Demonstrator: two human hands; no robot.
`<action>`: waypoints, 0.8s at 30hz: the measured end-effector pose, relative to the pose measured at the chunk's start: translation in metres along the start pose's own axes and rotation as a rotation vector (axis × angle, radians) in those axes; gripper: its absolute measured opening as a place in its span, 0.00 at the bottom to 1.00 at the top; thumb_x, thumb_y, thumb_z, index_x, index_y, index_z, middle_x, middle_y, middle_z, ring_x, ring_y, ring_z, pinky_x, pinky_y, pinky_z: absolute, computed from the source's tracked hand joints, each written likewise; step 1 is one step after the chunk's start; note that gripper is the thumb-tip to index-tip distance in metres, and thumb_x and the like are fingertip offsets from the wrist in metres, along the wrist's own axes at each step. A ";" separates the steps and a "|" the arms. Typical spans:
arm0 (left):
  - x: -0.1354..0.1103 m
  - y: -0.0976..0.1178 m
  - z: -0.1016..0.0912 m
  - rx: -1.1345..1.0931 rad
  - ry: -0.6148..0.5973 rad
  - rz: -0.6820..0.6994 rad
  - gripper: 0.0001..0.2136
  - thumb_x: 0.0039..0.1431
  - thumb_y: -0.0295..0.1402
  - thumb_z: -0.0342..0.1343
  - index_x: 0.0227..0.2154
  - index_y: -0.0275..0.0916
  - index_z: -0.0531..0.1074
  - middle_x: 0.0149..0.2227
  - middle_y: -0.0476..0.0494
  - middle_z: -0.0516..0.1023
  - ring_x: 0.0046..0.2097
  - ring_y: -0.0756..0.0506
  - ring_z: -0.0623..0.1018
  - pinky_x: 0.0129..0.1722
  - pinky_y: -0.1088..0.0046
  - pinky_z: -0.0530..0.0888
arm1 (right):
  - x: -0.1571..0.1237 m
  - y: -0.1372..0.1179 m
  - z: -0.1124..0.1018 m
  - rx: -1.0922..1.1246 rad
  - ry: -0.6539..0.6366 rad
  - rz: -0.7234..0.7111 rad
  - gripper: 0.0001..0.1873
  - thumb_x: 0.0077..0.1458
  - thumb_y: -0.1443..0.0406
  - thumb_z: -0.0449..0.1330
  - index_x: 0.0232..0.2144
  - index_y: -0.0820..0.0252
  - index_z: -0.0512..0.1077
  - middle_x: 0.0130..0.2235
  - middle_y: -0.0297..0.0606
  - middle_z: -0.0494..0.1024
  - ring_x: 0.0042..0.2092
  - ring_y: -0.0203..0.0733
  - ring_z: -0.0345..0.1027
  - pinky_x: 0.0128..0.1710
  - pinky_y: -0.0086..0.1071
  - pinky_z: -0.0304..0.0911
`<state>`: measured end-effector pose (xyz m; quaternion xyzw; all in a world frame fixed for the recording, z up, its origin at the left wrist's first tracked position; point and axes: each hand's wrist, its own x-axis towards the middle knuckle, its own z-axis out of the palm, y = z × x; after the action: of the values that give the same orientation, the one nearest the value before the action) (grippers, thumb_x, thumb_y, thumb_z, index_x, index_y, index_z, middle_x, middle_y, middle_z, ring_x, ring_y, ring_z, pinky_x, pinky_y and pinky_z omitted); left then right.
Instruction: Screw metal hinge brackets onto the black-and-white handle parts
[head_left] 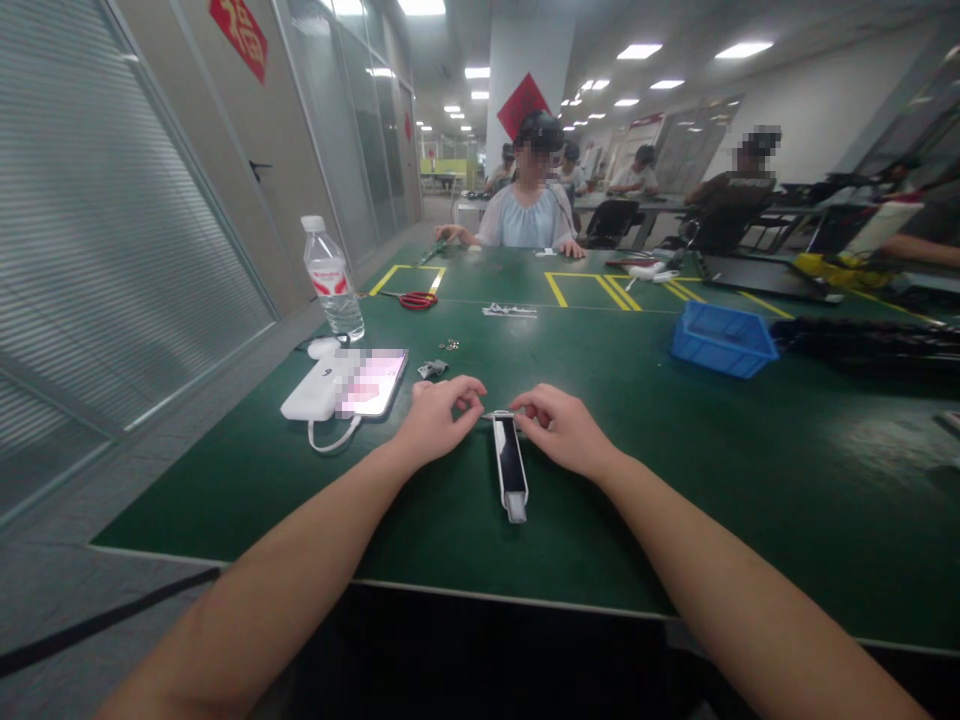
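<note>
Far end of the narrow black-and-white strip (pixel 510 465) covered by the fingertips of the left hand (pixel 439 420) and right hand (pixel 559 430); grip there impossible to judge. Phone screen (pixel 373 382) left of the left hand blurred out. Small metal bits (pixel 433 368) just beyond the left hand too tiny to identify. Both forearms cut off by the bottom edge.

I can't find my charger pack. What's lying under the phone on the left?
The phone lies partly on a white power bank, whose cable loops out below. The part beneath the phone is hidden.
</note>
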<state>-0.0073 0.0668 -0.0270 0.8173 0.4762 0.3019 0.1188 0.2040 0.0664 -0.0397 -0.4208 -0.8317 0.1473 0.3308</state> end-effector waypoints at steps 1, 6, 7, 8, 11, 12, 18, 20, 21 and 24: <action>-0.001 0.001 0.001 -0.011 -0.002 0.021 0.08 0.56 0.29 0.53 0.39 0.40 0.69 0.33 0.51 0.78 0.37 0.48 0.76 0.46 0.65 0.63 | 0.000 -0.003 0.000 0.003 -0.003 -0.017 0.06 0.55 0.67 0.56 0.35 0.60 0.73 0.30 0.35 0.69 0.29 0.35 0.61 0.31 0.30 0.57; -0.003 0.004 0.005 -0.022 -0.052 0.083 0.09 0.55 0.30 0.53 0.40 0.41 0.69 0.35 0.51 0.79 0.37 0.47 0.77 0.47 0.64 0.61 | -0.002 -0.010 0.004 0.021 -0.003 -0.069 0.06 0.56 0.65 0.57 0.34 0.59 0.73 0.29 0.34 0.68 0.30 0.35 0.61 0.32 0.30 0.57; -0.003 0.005 0.006 -0.018 -0.061 0.088 0.09 0.55 0.30 0.53 0.40 0.41 0.70 0.35 0.51 0.79 0.38 0.47 0.77 0.47 0.64 0.61 | -0.002 -0.010 0.004 0.022 0.000 -0.076 0.05 0.56 0.66 0.57 0.34 0.59 0.73 0.28 0.34 0.68 0.30 0.35 0.62 0.32 0.30 0.57; -0.003 0.006 0.006 -0.013 -0.066 0.092 0.08 0.55 0.30 0.53 0.40 0.41 0.70 0.35 0.50 0.79 0.38 0.47 0.77 0.47 0.64 0.61 | -0.002 -0.011 0.005 0.023 0.004 -0.081 0.05 0.55 0.66 0.57 0.33 0.59 0.73 0.28 0.34 0.68 0.30 0.35 0.61 0.31 0.30 0.56; -0.004 0.007 0.007 -0.014 -0.071 0.112 0.08 0.56 0.30 0.53 0.38 0.41 0.71 0.36 0.50 0.79 0.38 0.47 0.77 0.47 0.64 0.60 | -0.002 -0.010 0.005 0.032 0.014 -0.087 0.05 0.55 0.66 0.57 0.31 0.60 0.73 0.27 0.34 0.68 0.29 0.35 0.61 0.30 0.29 0.56; -0.004 0.007 0.007 -0.017 -0.071 0.121 0.07 0.56 0.31 0.53 0.38 0.41 0.71 0.37 0.50 0.79 0.38 0.47 0.77 0.47 0.65 0.60 | -0.002 -0.010 0.005 0.036 0.016 -0.088 0.05 0.55 0.66 0.57 0.30 0.60 0.73 0.27 0.34 0.69 0.29 0.34 0.61 0.30 0.29 0.56; -0.005 0.004 0.009 -0.033 -0.044 0.160 0.08 0.55 0.30 0.53 0.39 0.41 0.71 0.36 0.51 0.79 0.38 0.47 0.76 0.46 0.64 0.60 | -0.002 -0.008 0.006 0.061 0.010 -0.119 0.04 0.54 0.68 0.57 0.29 0.61 0.72 0.27 0.33 0.68 0.27 0.33 0.59 0.29 0.28 0.56; -0.005 0.005 0.009 -0.039 -0.032 0.171 0.08 0.55 0.31 0.53 0.39 0.42 0.71 0.36 0.50 0.79 0.38 0.47 0.76 0.46 0.64 0.60 | -0.002 -0.009 0.007 0.079 0.012 -0.115 0.04 0.53 0.69 0.57 0.28 0.61 0.71 0.26 0.33 0.68 0.27 0.33 0.59 0.29 0.28 0.56; -0.005 0.005 0.009 -0.039 -0.028 0.176 0.08 0.55 0.31 0.54 0.39 0.42 0.71 0.36 0.50 0.79 0.38 0.47 0.76 0.45 0.64 0.60 | -0.002 -0.010 0.007 0.092 0.018 -0.108 0.04 0.53 0.69 0.57 0.27 0.61 0.71 0.26 0.33 0.67 0.27 0.32 0.59 0.28 0.28 0.56; -0.005 0.006 0.008 -0.023 -0.033 0.197 0.08 0.56 0.33 0.54 0.39 0.42 0.71 0.37 0.49 0.79 0.40 0.46 0.76 0.44 0.65 0.60 | -0.002 -0.011 0.006 0.144 0.051 -0.062 0.05 0.53 0.68 0.57 0.26 0.61 0.71 0.25 0.32 0.66 0.26 0.32 0.58 0.27 0.28 0.56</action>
<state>-0.0003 0.0599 -0.0325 0.8636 0.3879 0.3043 0.1057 0.1943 0.0588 -0.0391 -0.3735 -0.8230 0.1854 0.3857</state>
